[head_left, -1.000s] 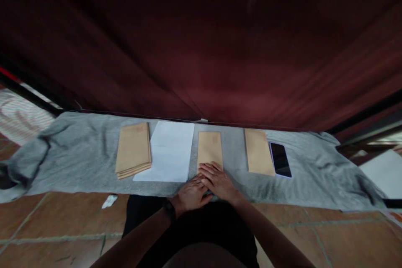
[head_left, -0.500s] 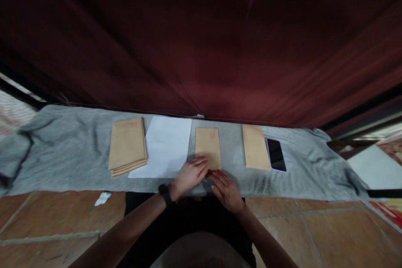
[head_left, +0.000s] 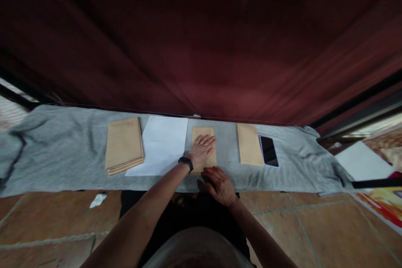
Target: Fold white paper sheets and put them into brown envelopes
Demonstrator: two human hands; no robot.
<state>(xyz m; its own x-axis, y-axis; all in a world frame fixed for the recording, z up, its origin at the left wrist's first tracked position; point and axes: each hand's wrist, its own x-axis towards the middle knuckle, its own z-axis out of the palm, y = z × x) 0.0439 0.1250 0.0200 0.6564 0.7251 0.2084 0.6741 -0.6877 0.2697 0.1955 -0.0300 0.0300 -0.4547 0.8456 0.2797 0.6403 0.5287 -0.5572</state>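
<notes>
A brown paper envelope (head_left: 198,132) lies upright before me on the grey cloth. My left hand (head_left: 202,149), with a dark band on its wrist, rests flat across the envelope's middle, fingers stretched toward the right. At the envelope's lower right corner, my right hand (head_left: 220,185) touches the near edge with its fingertips, fingers extended and thumb apart. Left of the envelope is a sheet of white paper (head_left: 165,142). Farther left sits a stack of brown envelopes (head_left: 123,142), partly on the sheet's side. Another brown envelope (head_left: 249,144) lies to the right.
A phone (head_left: 269,151) with a dark screen lies beside the right-hand envelope. Grey cloth (head_left: 69,146) covers the long narrow surface, with a dark red drape (head_left: 201,50) behind. On the tiled floor is a white scrap (head_left: 98,200). A colourful printed item (head_left: 385,207) is at far right.
My left hand has moved up from the envelope's near edge and now lies flat over its middle. My right hand stays by the near edge. The view has shifted slightly.
</notes>
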